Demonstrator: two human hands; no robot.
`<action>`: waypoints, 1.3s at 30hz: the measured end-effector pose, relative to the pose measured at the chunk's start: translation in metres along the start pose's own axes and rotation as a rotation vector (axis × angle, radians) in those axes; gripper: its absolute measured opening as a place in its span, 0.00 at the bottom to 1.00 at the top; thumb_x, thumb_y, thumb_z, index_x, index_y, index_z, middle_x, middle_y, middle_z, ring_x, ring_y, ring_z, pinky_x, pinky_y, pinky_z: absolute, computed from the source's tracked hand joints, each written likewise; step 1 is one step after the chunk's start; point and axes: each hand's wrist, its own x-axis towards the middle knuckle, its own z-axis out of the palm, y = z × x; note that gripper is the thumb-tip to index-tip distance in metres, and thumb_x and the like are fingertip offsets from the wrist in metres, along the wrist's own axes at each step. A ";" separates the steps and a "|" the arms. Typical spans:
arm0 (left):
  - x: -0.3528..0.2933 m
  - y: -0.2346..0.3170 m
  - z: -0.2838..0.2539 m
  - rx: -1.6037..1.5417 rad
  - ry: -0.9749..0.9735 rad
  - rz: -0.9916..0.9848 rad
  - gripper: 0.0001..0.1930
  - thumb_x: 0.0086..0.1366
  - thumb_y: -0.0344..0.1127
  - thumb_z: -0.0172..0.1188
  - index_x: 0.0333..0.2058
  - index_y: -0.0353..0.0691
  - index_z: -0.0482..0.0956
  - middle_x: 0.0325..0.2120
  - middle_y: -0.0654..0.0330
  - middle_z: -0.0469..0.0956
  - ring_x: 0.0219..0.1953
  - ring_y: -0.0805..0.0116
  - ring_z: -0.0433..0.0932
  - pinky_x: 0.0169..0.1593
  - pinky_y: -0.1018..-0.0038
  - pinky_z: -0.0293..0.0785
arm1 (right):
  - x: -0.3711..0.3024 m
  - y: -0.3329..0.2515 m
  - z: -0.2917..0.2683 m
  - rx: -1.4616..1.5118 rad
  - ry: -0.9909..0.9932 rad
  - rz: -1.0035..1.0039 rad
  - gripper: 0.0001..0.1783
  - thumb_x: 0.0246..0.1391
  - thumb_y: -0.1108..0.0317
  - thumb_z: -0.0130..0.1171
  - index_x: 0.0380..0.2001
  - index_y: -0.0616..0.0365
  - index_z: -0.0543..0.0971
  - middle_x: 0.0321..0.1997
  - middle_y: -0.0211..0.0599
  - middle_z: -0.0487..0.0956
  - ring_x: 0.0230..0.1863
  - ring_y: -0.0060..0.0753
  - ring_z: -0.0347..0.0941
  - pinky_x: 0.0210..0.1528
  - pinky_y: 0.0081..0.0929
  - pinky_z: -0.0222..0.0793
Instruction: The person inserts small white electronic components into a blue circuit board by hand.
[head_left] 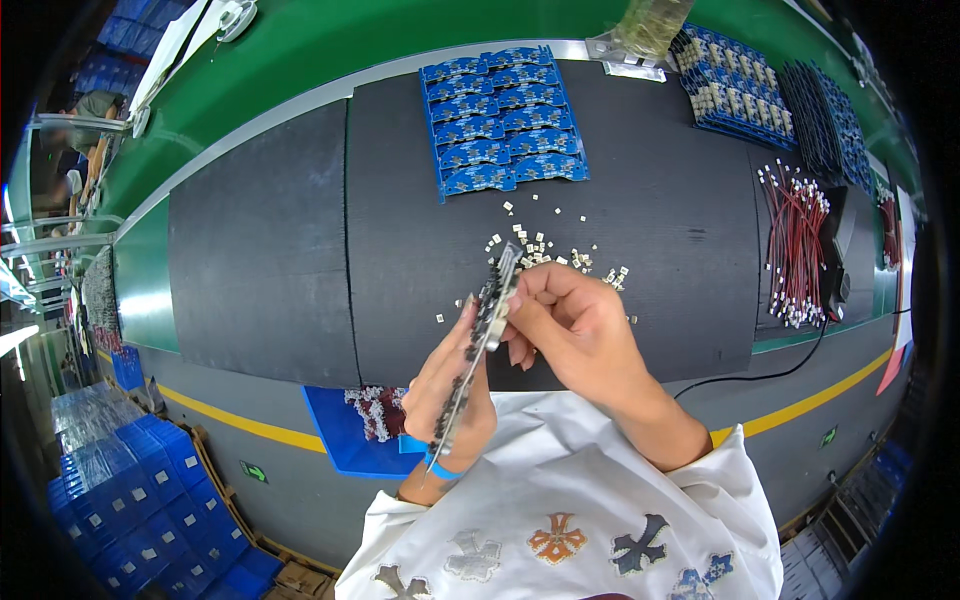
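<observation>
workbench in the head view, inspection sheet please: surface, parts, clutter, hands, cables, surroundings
Surface: black mats, seam between them
Job's things: held board, seen nearly edge-on; blue board panel flat on the mat; stacked blue boards at upper right
Clutter: small white pieces scattered on the mat
Hands: left hand grips the held board; right hand meets it, grasp unclear
Cables: red wires heaped at right; black cable nearby
Surroundings: blue wrapped stack lower left; yellow floor line

From my head, one wide fisheye looks down at close range on my left hand [436, 382] and right hand [590, 332], the black mat [650, 180] spreading beyond.
</observation>
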 end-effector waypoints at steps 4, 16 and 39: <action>0.003 0.004 0.003 -0.038 -0.014 0.005 0.10 0.52 0.15 0.54 0.33 0.30 0.68 0.40 0.35 0.72 0.43 0.45 0.75 0.44 0.67 0.73 | 0.000 0.002 -0.009 -0.009 0.009 0.021 0.10 0.55 0.68 0.53 0.31 0.66 0.72 0.22 0.30 0.74 0.20 0.15 0.69 0.21 0.13 0.65; -0.003 0.001 0.007 -0.072 0.314 -0.223 0.09 0.52 0.19 0.60 0.34 0.26 0.76 0.30 0.50 0.78 0.31 0.70 0.77 0.37 0.76 0.72 | -0.001 0.000 -0.002 -0.124 0.077 -0.192 0.08 0.52 0.71 0.56 0.34 0.65 0.74 0.25 0.31 0.76 0.24 0.14 0.70 0.25 0.13 0.66; 0.007 -0.001 0.000 -0.049 -0.018 0.022 0.10 0.53 0.16 0.54 0.36 0.26 0.72 0.39 0.36 0.73 0.45 0.43 0.73 0.48 0.59 0.71 | -0.010 -0.022 0.005 0.148 -0.110 -0.185 0.06 0.54 0.74 0.54 0.33 0.66 0.72 0.28 0.30 0.76 0.28 0.13 0.71 0.28 0.11 0.67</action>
